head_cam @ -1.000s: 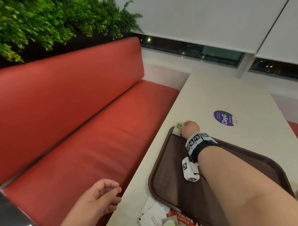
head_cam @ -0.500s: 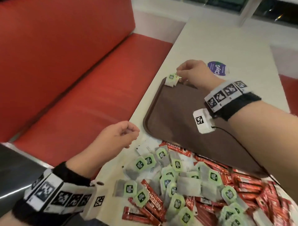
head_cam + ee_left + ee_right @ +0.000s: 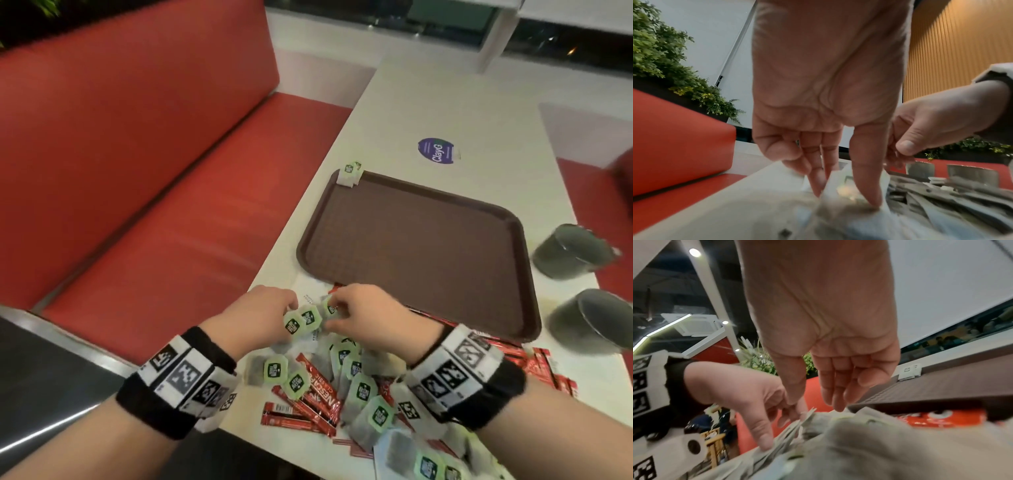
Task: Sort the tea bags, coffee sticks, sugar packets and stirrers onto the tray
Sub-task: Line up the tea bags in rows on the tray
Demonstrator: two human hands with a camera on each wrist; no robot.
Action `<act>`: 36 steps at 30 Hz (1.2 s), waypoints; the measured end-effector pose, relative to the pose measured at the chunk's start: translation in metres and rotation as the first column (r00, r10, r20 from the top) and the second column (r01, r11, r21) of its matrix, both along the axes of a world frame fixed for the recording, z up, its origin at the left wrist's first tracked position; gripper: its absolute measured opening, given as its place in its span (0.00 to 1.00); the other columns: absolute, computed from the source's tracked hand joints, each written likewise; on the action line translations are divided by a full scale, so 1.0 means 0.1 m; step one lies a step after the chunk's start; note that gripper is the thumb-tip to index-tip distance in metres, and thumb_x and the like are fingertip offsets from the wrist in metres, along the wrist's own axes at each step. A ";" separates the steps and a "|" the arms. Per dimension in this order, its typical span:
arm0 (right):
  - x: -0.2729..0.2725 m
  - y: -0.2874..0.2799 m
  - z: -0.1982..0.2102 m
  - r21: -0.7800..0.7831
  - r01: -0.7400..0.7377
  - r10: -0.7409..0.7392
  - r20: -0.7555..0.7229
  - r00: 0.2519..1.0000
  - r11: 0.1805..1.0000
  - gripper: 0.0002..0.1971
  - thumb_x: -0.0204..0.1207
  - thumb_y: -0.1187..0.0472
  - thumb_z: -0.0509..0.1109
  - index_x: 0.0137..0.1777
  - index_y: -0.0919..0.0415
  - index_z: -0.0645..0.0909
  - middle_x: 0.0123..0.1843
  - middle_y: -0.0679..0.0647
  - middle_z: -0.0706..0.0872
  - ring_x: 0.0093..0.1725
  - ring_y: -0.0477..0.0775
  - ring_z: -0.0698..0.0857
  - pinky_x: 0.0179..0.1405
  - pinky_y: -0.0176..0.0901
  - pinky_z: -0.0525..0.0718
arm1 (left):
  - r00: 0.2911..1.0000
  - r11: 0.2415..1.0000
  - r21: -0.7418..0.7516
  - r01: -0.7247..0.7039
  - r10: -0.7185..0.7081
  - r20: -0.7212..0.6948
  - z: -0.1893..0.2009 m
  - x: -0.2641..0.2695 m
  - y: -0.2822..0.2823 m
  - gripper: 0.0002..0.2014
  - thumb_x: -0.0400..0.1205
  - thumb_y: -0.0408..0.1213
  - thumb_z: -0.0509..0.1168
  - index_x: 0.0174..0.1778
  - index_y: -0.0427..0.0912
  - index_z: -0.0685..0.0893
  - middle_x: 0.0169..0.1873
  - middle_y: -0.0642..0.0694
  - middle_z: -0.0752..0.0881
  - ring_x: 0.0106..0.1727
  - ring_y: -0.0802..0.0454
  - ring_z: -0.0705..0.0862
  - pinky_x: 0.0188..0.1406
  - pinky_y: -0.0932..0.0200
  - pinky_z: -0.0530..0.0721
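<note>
Tea-bag sorting in hand: left hand (image 3: 260, 317) and right hand (image 3: 359, 318) both pinch tea bags (image 3: 303, 320) from the counter (image 3: 404, 113) pile at lower centre; next move, judged, carries them to the tray (image 3: 411, 240) corner stack.

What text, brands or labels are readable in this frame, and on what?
"ClayG": purple round sticker on the table; its smaller lines are unreadable.
"NESCAFE CLASSIC", partly hidden: red coffee stick.
Green tea bag tags: dark logo, too blurred to read.
Wristbands: square markers only, no words.
</note>
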State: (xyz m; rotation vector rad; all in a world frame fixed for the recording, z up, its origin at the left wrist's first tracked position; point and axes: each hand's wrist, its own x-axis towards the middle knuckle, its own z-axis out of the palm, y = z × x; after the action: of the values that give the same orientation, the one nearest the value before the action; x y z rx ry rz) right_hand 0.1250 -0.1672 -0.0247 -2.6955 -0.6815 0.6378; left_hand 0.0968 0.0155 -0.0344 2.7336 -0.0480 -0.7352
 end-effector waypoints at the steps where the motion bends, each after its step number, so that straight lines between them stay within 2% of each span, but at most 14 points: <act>1: -0.01 0.08 -0.02 -0.022 -0.013 0.013 0.022 1.000 1.000 0.16 0.72 0.44 0.72 0.50 0.55 0.82 0.45 0.48 0.82 0.45 0.52 0.80 0.45 0.45 0.80 | 1.000 1.000 0.005 0.003 -0.004 0.022 -0.02 0.00 -0.01 0.23 0.71 0.38 0.73 0.63 0.51 0.78 0.54 0.52 0.82 0.51 0.53 0.77 0.43 0.59 0.76; 4: -0.04 0.26 -0.07 -0.078 -0.029 0.036 0.079 0.996 0.996 0.16 0.73 0.47 0.69 0.54 0.55 0.81 0.52 0.53 0.84 0.52 0.58 0.82 0.51 0.51 0.82 | 0.996 1.000 -0.007 0.008 -0.007 0.089 -0.09 0.01 -0.01 0.14 0.70 0.37 0.73 0.50 0.51 0.81 0.39 0.55 0.78 0.42 0.53 0.76 0.36 0.58 0.72; 6: -0.06 0.31 -0.08 -0.075 -0.012 0.020 0.096 0.995 0.997 0.12 0.75 0.50 0.68 0.54 0.54 0.80 0.52 0.53 0.84 0.53 0.59 0.82 0.50 0.51 0.79 | 0.993 1.000 -0.028 0.015 -0.011 0.117 -0.08 0.01 0.01 0.09 0.70 0.37 0.73 0.41 0.51 0.80 0.33 0.54 0.77 0.39 0.52 0.76 0.34 0.57 0.72; 8: -0.06 0.32 -0.06 -0.025 0.025 -0.023 0.066 0.998 0.999 0.04 0.75 0.53 0.68 0.45 0.52 0.79 0.46 0.51 0.83 0.49 0.57 0.81 0.45 0.47 0.76 | 0.990 0.998 -0.057 0.020 -0.012 0.143 -0.05 0.02 0.03 0.07 0.71 0.39 0.72 0.37 0.50 0.79 0.33 0.53 0.79 0.38 0.52 0.76 0.35 0.56 0.73; 10: -0.07 0.31 -0.03 0.047 0.067 -0.067 0.000 0.998 0.997 0.12 0.75 0.55 0.69 0.32 0.51 0.71 0.35 0.47 0.76 0.42 0.55 0.78 0.39 0.45 0.73 | 0.987 0.994 -0.110 0.019 -0.001 0.162 0.00 0.03 0.07 0.07 0.73 0.40 0.72 0.36 0.50 0.80 0.36 0.51 0.82 0.38 0.52 0.77 0.36 0.56 0.75; 12: -0.07 0.28 0.03 0.135 0.123 -0.118 -0.049 0.992 0.983 0.14 0.75 0.57 0.69 0.30 0.51 0.69 0.32 0.46 0.74 0.35 0.51 0.76 0.33 0.43 0.74 | 0.985 0.980 -0.200 0.003 0.031 0.168 0.05 0.04 0.10 0.06 0.76 0.40 0.71 0.37 0.48 0.80 0.40 0.49 0.84 0.40 0.48 0.80 0.37 0.54 0.78; 14: -0.05 0.23 0.12 0.224 0.195 -0.181 -0.081 0.980 0.955 0.10 0.75 0.57 0.69 0.34 0.54 0.73 0.33 0.46 0.75 0.31 0.45 0.74 0.29 0.38 0.72 | 0.984 0.942 -0.335 -0.032 0.089 0.156 0.09 0.04 0.13 0.06 0.78 0.41 0.70 0.38 0.50 0.79 0.41 0.48 0.85 0.42 0.46 0.83 0.41 0.49 0.81; 17: -0.01 0.12 0.16 0.424 0.354 -0.305 -0.181 0.935 0.834 0.07 0.76 0.58 0.72 0.40 0.58 0.79 0.34 0.49 0.80 0.32 0.46 0.77 0.33 0.38 0.75 | 0.974 0.851 -0.518 -0.087 0.181 0.133 0.13 0.06 0.10 0.06 0.81 0.38 0.67 0.40 0.52 0.79 0.36 0.50 0.85 0.35 0.54 0.82 0.38 0.54 0.81; 21: 0.01 -0.03 0.13 0.571 0.535 -0.381 -0.376 0.845 0.623 0.07 0.76 0.63 0.73 0.48 0.67 0.83 0.40 0.62 0.88 0.33 0.46 0.84 0.29 0.35 0.76 | 0.957 0.642 -0.742 -0.195 0.290 -0.001 0.25 0.07 -0.09 0.04 0.82 0.30 0.66 0.49 0.42 0.81 0.42 0.43 0.89 0.38 0.53 0.87 0.33 0.62 0.85; 25: 0.11 -0.10 0.15 0.680 0.582 -0.330 -0.479 0.813 0.447 0.04 0.77 0.66 0.71 0.42 0.64 0.84 0.34 0.56 0.86 0.33 0.49 0.84 0.32 0.38 0.82 | 0.926 0.543 -0.804 -0.244 0.376 -0.027 0.35 0.06 -0.25 0.08 0.80 0.24 0.67 0.51 0.39 0.82 0.43 0.41 0.90 0.41 0.50 0.87 0.34 0.62 0.85; 27: 0.16 -0.12 0.21 0.709 0.588 -0.287 -0.514 0.809 0.389 0.06 0.78 0.68 0.70 0.39 0.63 0.82 0.31 0.53 0.84 0.27 0.45 0.81 0.26 0.33 0.78 | 0.897 0.519 -0.807 -0.281 0.440 -0.029 0.39 0.05 -0.28 0.09 0.79 0.24 0.68 0.51 0.40 0.82 0.42 0.40 0.90 0.40 0.50 0.87 0.34 0.62 0.86; 29: 0.24 -0.13 0.25 0.718 0.577 -0.282 -0.504 0.817 0.389 0.09 0.79 0.69 0.68 0.37 0.61 0.81 0.27 0.50 0.82 0.23 0.42 0.77 0.22 0.31 0.73 | 0.859 0.506 -0.804 -0.314 0.512 -0.013 0.37 0.05 -0.26 0.11 0.78 0.25 0.69 0.51 0.44 0.82 0.40 0.41 0.90 0.37 0.50 0.87 0.34 0.62 0.85; 33: 0.55 -0.14 0.25 0.693 0.544 -0.386 -0.392 0.835 0.473 0.12 0.78 0.67 0.69 0.33 0.57 0.79 0.28 0.52 0.82 0.27 0.47 0.74 0.27 0.37 0.72 | 0.790 0.505 -0.784 -0.361 0.612 0.031 0.31 0.09 -0.11 0.10 0.78 0.28 0.70 0.52 0.44 0.82 0.38 0.46 0.90 0.36 0.51 0.88 0.41 0.54 0.89; 36: 0.97 -0.10 0.28 0.666 0.574 -0.477 -0.353 0.805 0.476 0.14 0.75 0.68 0.71 0.29 0.58 0.77 0.26 0.52 0.80 0.25 0.46 0.73 0.25 0.36 0.71 | 0.752 0.465 -0.796 -0.387 0.659 0.019 0.30 0.18 -0.01 0.07 0.79 0.29 0.69 0.50 0.43 0.83 0.41 0.43 0.90 0.38 0.51 0.88 0.39 0.59 0.88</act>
State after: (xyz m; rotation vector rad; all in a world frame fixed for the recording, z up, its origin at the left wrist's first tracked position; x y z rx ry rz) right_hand 0.2217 -0.1773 0.0032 -1.8671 0.0048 0.2425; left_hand 0.1153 0.0150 -0.0042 1.8181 0.3509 -0.0086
